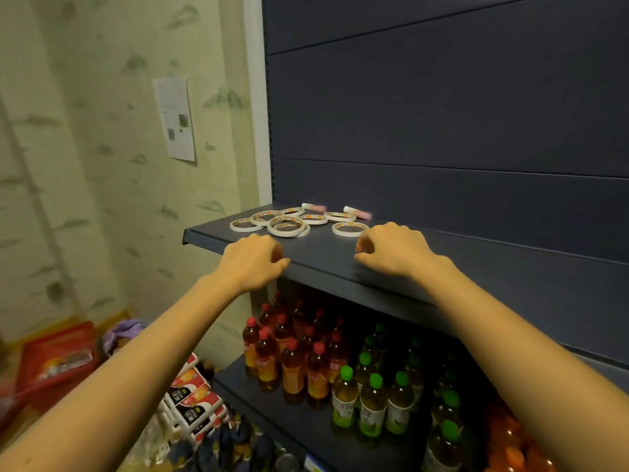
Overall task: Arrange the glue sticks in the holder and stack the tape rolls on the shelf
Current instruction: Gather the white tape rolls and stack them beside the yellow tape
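Note:
Several white tape rolls (287, 225) lie flat and scattered on the dark blue shelf (340, 264), one apart at the right (350, 229). Behind them lie two glue sticks with pink bodies and white caps, one at the left (313, 207) and one at the right (357, 212). My left hand (253, 260) hovers over the shelf's front edge, fingers loosely curled, holding nothing. My right hand (391, 250) is raised the same way, just in front of the right-hand roll. No holder is in view.
Below the shelf stand red-capped bottles (292, 362) and green-capped bottles (371, 400) on a lower shelf. Boxed cartons (194, 400) and a red basket (54, 362) sit on the floor at the left. A wall with a paper notice (175, 117) borders the shelf's left end.

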`<state>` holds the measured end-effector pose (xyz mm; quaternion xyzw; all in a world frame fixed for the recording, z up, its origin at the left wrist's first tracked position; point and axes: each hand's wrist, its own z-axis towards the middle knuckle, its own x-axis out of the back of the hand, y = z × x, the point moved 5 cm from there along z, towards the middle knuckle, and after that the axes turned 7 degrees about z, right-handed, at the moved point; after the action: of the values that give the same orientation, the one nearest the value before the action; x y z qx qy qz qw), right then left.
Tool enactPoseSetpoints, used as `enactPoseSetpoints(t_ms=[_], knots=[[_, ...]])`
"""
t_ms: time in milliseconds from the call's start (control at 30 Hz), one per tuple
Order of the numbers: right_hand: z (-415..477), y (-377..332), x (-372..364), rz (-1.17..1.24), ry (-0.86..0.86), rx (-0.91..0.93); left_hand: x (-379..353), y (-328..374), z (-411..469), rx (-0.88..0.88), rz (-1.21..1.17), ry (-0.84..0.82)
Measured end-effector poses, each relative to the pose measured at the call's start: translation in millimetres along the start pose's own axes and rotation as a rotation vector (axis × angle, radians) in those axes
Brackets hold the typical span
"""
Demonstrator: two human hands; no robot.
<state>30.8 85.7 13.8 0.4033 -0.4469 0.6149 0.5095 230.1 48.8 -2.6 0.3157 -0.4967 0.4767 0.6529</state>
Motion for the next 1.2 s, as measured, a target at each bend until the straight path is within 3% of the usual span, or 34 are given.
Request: enactPoseSetpoints(t_ms=[433,667,933,1200], knots=[[123,4,-41,-0.029,0.009,-0.114,-46,-71,121,0.068,-0.034,0.055],[178,39,-51,-0.038,-0.010,-0.296,-77,-91,205,0.095,0.052,-0.068],[174,77,-53,-0.055,0.069,-0.557,-91,-91,243,-0.034,0.062,-0.130],[186,71,-85,-0.032,-0.114,-0.843,-71,-73,284,-0.220,-0.147,-0.039]])
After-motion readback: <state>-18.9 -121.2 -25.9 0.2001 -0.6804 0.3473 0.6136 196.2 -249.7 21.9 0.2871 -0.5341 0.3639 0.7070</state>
